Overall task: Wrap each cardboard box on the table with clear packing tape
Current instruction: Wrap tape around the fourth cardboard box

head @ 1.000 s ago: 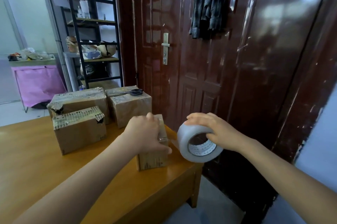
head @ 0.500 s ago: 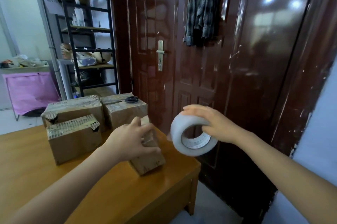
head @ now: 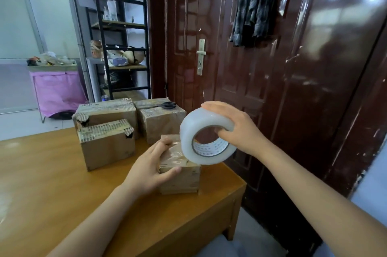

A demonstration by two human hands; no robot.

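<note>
Taping the small box at the desk's right edge

The left hand (head: 149, 167) grips the small box (head: 180, 175) near the desk (head: 52, 183) right edge. The right hand (head: 238, 129) grips the tape roll (head: 206, 137) over its top, apparently touching it; three boxes (head: 106, 143) sit behind

Small box (head: 180, 175) sits near the desk (head: 52, 183) corner, three bigger boxes (head: 107, 143) clustered behind it, scissors (head: 165, 105) on the back-right one, tape roll (head: 206, 137) just above.

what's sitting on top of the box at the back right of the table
Black-handled scissors lie on that box. The tape roll covers its right corner, so anything there is hidden.
</note>
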